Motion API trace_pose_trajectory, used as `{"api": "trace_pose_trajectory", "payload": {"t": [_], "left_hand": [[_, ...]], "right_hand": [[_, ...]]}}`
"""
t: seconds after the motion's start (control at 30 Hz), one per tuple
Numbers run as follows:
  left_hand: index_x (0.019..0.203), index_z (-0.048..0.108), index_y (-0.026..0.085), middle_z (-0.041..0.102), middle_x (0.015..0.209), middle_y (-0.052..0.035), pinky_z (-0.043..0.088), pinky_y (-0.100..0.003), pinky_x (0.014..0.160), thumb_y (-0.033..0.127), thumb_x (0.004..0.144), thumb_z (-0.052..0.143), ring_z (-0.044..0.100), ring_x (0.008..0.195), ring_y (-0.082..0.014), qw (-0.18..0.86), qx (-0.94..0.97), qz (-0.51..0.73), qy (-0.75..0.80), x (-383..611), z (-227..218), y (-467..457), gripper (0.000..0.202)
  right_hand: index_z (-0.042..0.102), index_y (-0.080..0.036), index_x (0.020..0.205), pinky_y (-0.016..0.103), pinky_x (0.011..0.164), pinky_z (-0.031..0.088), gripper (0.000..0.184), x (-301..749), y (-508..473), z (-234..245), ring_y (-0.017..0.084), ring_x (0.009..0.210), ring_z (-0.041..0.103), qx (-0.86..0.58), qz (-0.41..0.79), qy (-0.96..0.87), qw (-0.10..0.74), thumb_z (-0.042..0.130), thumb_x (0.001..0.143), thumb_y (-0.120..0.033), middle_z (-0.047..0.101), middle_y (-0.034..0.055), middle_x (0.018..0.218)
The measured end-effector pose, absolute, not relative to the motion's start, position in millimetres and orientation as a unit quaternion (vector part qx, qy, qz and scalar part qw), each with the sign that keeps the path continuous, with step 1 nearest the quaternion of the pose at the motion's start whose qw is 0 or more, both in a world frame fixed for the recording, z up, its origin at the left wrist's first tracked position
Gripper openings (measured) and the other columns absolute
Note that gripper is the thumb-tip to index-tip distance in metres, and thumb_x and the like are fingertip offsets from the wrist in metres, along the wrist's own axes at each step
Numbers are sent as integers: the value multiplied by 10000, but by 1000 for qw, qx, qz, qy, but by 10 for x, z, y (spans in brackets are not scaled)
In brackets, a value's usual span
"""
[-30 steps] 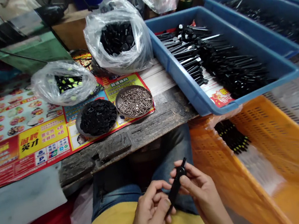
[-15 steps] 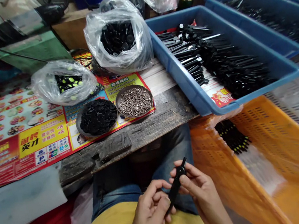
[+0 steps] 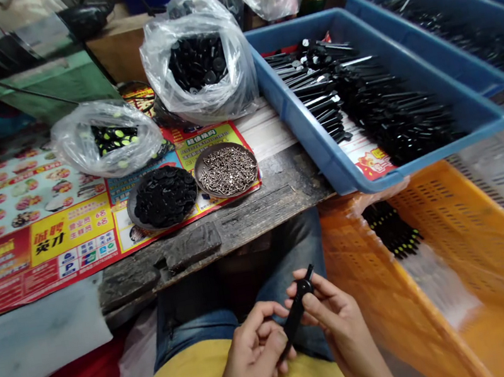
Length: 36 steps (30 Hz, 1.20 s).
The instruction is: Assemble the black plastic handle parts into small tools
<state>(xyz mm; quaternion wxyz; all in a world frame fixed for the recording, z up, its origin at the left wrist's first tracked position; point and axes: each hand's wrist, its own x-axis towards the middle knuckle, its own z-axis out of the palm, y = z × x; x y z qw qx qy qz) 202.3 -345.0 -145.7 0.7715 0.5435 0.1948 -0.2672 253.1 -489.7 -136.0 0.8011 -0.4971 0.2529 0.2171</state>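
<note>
Over my lap, both hands hold one slim black tool (image 3: 296,311) that points up and away. My left hand (image 3: 253,360) is closed round its lower end. My right hand (image 3: 337,321) pinches its round upper end between thumb and fingers. On the table ahead sit a round dish of small metal screws (image 3: 227,169) and a dish of black round caps (image 3: 164,196). A blue tray (image 3: 321,139) to the right holds several similar black tools.
Two clear bags lie on the table, one with black caps (image 3: 198,63), one with black and yellow-green pieces (image 3: 108,140). An orange crate (image 3: 459,257) with a few black pieces stands at my right. More blue trays (image 3: 448,36) sit behind. A printed flyer (image 3: 49,239) covers the tabletop.
</note>
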Motion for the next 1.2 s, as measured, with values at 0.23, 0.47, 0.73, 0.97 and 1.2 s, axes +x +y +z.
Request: {"api": "trace_pose_trajectory", "payload": {"t": [0.23, 0.47, 0.73, 0.97, 1.2], "left_hand": [[1038, 524, 197, 607, 675, 9, 323, -174, 464, 574, 848, 591, 487, 513, -77, 772, 543, -268, 193, 2021, -1439, -3438, 428], [1035, 526, 196, 605, 668, 10, 318, -185, 471, 579, 844, 593, 480, 513, -79, 773, 546, -261, 192, 2027, -1431, -3444, 433], [1026, 532, 195, 608, 664, 14, 343, -191, 499, 565, 837, 616, 478, 522, -77, 779, 537, -256, 196, 2045, -1393, -3451, 424], [1028, 540, 202, 612, 659, 11, 324, -187, 484, 554, 832, 629, 469, 514, -78, 784, 526, -260, 201, 2049, -1404, -3453, 413], [1031, 546, 200, 615, 667, 5, 333, -190, 490, 563, 831, 623, 484, 521, -83, 780, 534, -257, 199, 2050, -1400, -3449, 421]], "right_hand": [[747, -221, 976, 214, 598, 550, 349, 2544, -4883, -1328, 163, 681, 709, -483, 218, 267, 805, 859, 666, -336, 749, 38, 829], [745, -235, 980, 217, 621, 558, 333, 2543, -4895, -1350, 161, 703, 708, -487, 223, 259, 804, 849, 679, -335, 753, 28, 836], [742, -218, 995, 226, 623, 566, 360, 2538, -4906, -1383, 170, 712, 708, -490, 219, 259, 803, 851, 676, -345, 745, 38, 839], [737, -202, 1003, 236, 618, 563, 371, 2540, -4896, -1381, 175, 706, 699, -490, 216, 264, 802, 848, 678, -341, 743, 47, 841], [750, -231, 978, 227, 608, 551, 348, 2549, -4891, -1347, 163, 692, 694, -494, 215, 267, 799, 855, 666, -345, 748, 36, 832]]}}
